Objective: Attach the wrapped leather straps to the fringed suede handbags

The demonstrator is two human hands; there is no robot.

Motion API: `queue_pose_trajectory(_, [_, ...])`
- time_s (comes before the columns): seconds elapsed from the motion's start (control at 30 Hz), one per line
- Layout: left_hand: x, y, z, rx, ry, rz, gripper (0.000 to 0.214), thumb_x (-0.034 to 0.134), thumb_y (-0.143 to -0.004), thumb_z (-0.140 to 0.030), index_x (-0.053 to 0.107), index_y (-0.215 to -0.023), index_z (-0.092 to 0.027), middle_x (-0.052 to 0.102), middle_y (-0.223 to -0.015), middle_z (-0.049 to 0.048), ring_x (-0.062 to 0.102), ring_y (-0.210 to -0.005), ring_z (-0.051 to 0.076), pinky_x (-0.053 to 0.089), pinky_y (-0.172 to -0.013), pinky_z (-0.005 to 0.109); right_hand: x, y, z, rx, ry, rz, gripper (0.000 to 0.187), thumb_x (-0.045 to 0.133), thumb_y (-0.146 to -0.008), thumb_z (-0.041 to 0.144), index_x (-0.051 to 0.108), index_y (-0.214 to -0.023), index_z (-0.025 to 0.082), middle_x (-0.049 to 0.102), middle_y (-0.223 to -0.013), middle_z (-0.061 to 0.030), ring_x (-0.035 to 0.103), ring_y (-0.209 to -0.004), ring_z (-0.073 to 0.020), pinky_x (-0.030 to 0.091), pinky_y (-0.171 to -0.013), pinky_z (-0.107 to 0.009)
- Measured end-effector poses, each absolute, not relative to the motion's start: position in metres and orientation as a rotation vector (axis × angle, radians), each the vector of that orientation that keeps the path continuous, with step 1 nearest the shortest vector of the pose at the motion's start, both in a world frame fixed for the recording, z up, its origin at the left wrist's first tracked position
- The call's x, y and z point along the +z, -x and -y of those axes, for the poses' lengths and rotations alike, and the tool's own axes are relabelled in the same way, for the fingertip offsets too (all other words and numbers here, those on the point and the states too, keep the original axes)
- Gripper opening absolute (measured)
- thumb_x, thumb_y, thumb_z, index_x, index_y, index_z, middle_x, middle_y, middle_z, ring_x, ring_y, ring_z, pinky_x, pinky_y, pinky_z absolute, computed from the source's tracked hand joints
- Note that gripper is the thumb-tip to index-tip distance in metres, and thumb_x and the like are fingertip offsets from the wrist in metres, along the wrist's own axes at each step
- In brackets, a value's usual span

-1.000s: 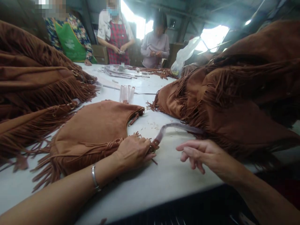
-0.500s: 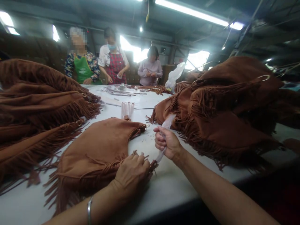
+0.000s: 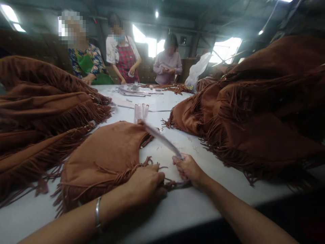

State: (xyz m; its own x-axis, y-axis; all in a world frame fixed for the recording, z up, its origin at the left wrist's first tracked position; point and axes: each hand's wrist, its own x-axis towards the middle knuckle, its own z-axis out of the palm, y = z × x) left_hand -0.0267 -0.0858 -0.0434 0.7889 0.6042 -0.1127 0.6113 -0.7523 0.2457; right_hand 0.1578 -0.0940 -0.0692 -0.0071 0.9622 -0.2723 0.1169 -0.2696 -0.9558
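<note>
A tan suede hobo bag (image 3: 101, 156) with long fringe lies on the white table (image 3: 177, 206), directly in front of me. My left hand (image 3: 146, 184) presses on its fringed lower edge, with the fingers closed around the fringe and the end of a strap. My right hand (image 3: 189, 171) grips a long pale wrapped strap (image 3: 162, 139), which runs up and left over the bag's opening. A brown strap end (image 3: 177, 184) lies under that hand. Where it joins the bag is hidden.
Heaped fringed suede bags (image 3: 38, 112) rise on the left, and more (image 3: 266, 112) on the right. Several pale tubes (image 3: 141, 112) stand beyond the bag. Three co-workers (image 3: 122, 47) stand across the table, near pale straps (image 3: 133, 90) and a white plastic bag (image 3: 196, 71).
My right hand went from open beside the strap to gripping it. The strap has swung left over the bag's opening. The view has tilted.
</note>
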Motion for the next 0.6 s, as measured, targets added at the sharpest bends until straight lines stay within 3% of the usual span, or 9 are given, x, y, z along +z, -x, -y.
queue_pose_trajectory(0.2, [-0.046,0.028,0.088,0.033,-2.637,-0.981,0.025,0.057,-0.077,-0.041,0.061,-0.087,-0.019,0.055,-0.088,0.0051,0.051,-0.081,0.021,0.042,-0.068,0.031,-0.077,-0.165,0.092,1.384,1.468,1.107,0.03,0.053,-0.076,0.047,0.047,-0.072,0.017,0.032,-0.041,0.0106,0.023,-0.031,-0.0035,0.021,-0.03,-0.016])
queue_pose_trajectory(0.4, [-0.018,0.012,0.052,0.328,-1.923,-0.99,0.051,0.056,-0.074,-0.057,0.056,-0.103,-0.015,0.058,-0.095,0.0065,0.054,-0.085,0.019,0.042,-0.071,0.029,-0.075,-0.167,0.091,1.369,1.416,1.347,0.033,0.054,-0.076,0.049,0.048,-0.069,0.017,0.036,-0.047,0.0071,0.028,-0.038,-0.0059,0.022,-0.036,-0.019])
queue_pose_trajectory(0.5, [-0.009,-0.012,0.03,0.568,-1.451,-0.858,0.046,0.062,-0.072,-0.051,0.054,-0.099,-0.014,0.059,-0.096,0.0064,0.056,-0.09,0.019,0.043,-0.072,0.029,-0.075,-0.164,0.094,1.328,1.323,1.535,0.03,0.053,-0.078,0.041,0.044,-0.064,0.017,0.036,-0.053,0.0047,0.031,-0.048,-0.0076,0.025,-0.045,-0.021])
queue_pose_trajectory(0.6, [-0.011,-0.04,0.016,0.763,-1.087,-0.833,0.029,0.063,-0.07,-0.036,0.05,-0.082,-0.013,0.057,-0.072,0.0017,0.056,-0.067,0.014,0.043,-0.061,0.026,-0.075,-0.164,0.099,1.235,1.372,1.668,0.025,0.052,-0.079,0.031,0.042,-0.061,0.017,0.038,-0.058,0.0028,0.034,-0.056,-0.0095,0.03,-0.052,-0.023])
